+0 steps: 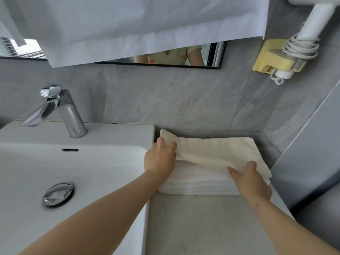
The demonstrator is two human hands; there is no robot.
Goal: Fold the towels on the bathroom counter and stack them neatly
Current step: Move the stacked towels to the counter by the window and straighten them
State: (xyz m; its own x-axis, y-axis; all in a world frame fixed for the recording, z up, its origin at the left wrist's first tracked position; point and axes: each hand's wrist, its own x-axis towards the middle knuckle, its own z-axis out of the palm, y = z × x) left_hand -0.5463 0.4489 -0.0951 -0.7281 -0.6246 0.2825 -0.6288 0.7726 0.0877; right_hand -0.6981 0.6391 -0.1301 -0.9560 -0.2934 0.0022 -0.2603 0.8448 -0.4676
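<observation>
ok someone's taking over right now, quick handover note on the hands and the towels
Left hand: pinching the left edge of the cream towel.
Right hand: fingers gripping its front right part.
The cream towel lies folded on the white towel stack, on the counter right of the sink, against the wall.
Done: towels folded and stacked.
Left: square the top towel's lifted left end, then let go. No other loose towels in view.

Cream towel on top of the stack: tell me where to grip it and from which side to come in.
Grip the cream towel at its two near corners, coming from the front of the counter. It lies flat across the white towel stack with the wall close behind, so the near edge is the open side; the left hand and right hand already sit there.
</observation>
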